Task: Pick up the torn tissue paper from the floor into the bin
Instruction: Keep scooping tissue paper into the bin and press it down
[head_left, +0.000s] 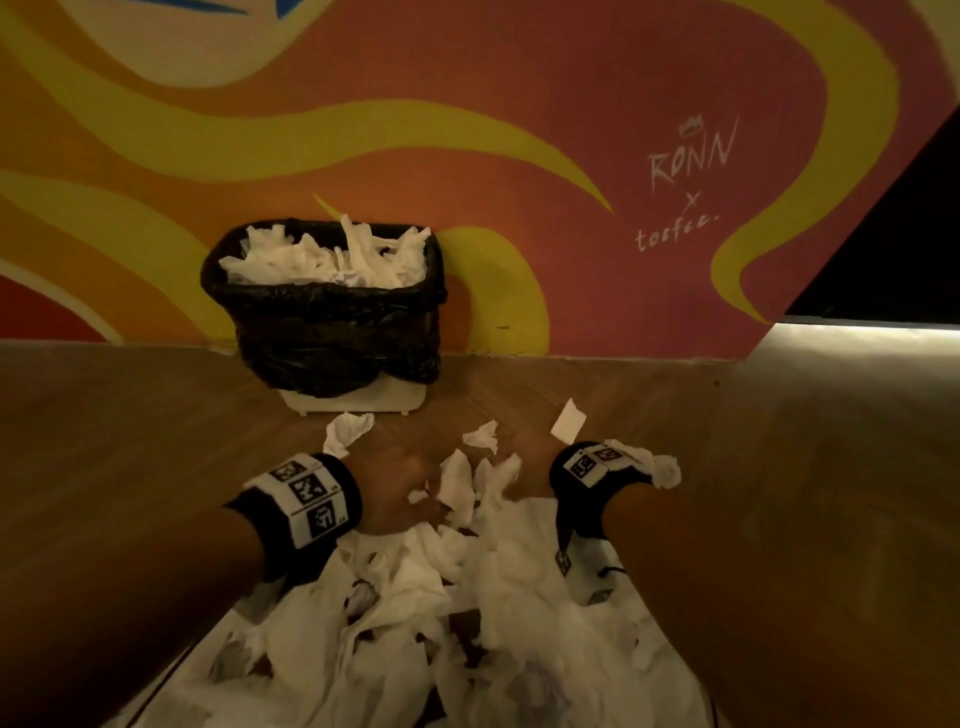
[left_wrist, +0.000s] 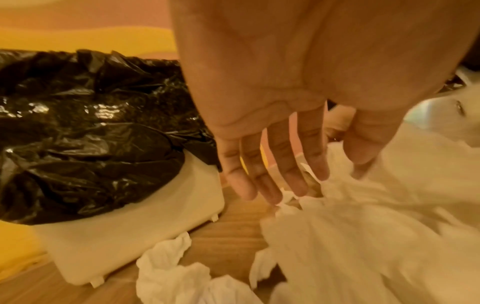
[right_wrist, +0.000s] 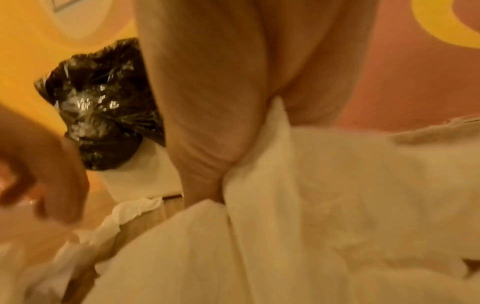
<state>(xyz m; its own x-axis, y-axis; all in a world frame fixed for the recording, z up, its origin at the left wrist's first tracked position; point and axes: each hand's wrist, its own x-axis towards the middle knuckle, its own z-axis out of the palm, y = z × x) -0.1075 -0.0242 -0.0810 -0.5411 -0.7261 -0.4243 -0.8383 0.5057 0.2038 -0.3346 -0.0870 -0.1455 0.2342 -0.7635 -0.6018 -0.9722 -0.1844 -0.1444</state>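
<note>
The right hand has its grip closed on a wad of tissue: white paper is pinched in the fold between thumb and palm, filling the lower right of the right wrist view. The left hand is released, fingers straight and spread, tips just brushing the top of the heap.

The torn tissue paper lies under and behind both hands, a wide loose pile across the lower middle of the head view, with stray scraps scattered ahead of the wrists. It is thin, white, crumpled, ragged at the edges, with no clear long axis.

The bin stands straight ahead against the painted wall, upper left of centre, black liner over a pale base, already heaped with tissue. I'd judge the left hand nearer it, yet the right carries the load.
</note>
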